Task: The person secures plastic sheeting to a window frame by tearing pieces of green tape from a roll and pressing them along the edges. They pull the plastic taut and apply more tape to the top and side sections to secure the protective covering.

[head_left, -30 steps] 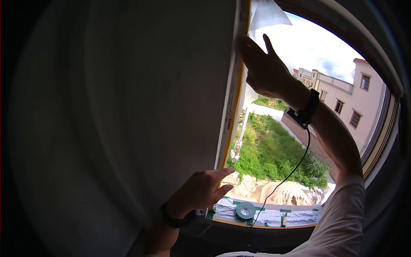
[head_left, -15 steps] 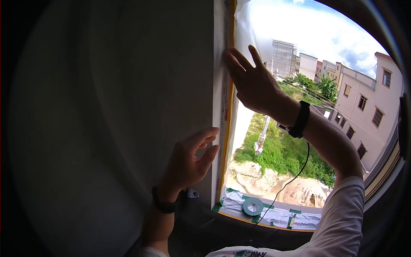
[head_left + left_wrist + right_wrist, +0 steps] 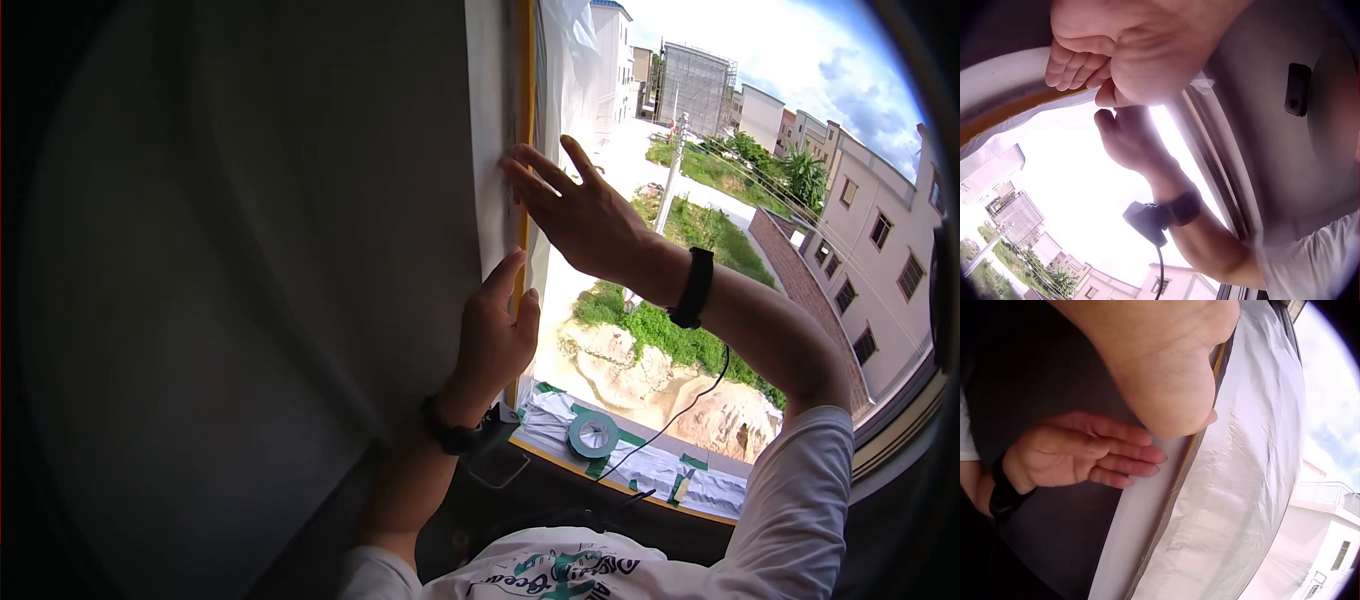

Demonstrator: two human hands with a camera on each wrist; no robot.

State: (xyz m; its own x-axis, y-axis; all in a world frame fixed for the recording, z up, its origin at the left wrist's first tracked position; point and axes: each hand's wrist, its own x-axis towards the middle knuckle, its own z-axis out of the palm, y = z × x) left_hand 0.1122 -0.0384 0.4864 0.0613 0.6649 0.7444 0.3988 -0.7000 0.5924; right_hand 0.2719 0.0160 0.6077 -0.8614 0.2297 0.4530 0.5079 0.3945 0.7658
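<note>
A yellow tape strip (image 3: 526, 75) runs down the left side of the window opening, with a thin translucent plastic sheet (image 3: 568, 60) hanging along it. My right hand (image 3: 592, 222) is at this side, fingers straight and spread, fingertips right at the white window reveal (image 3: 487, 110) by the strip. Just below it, my left hand (image 3: 497, 335) has its fingers extended toward the same edge, thumb apart. In the right wrist view, the left hand (image 3: 1075, 450) shows its open palm, fingertips over the reveal, and the crinkled sheet (image 3: 1235, 469) lies beside the strip. Neither hand grips anything.
On the sill, a roll of green tape (image 3: 593, 435) sits on plastic covering (image 3: 715, 488) held by green tape pieces. A black cable (image 3: 690, 405) hangs from the right wrist. A dark wall (image 3: 250, 250) lies left; buildings and grass show outside.
The right hand has slid down along the window's side edge, fingers still straight. My left hand has risen close beneath it. The head view has shifted, showing more of the outside.
</note>
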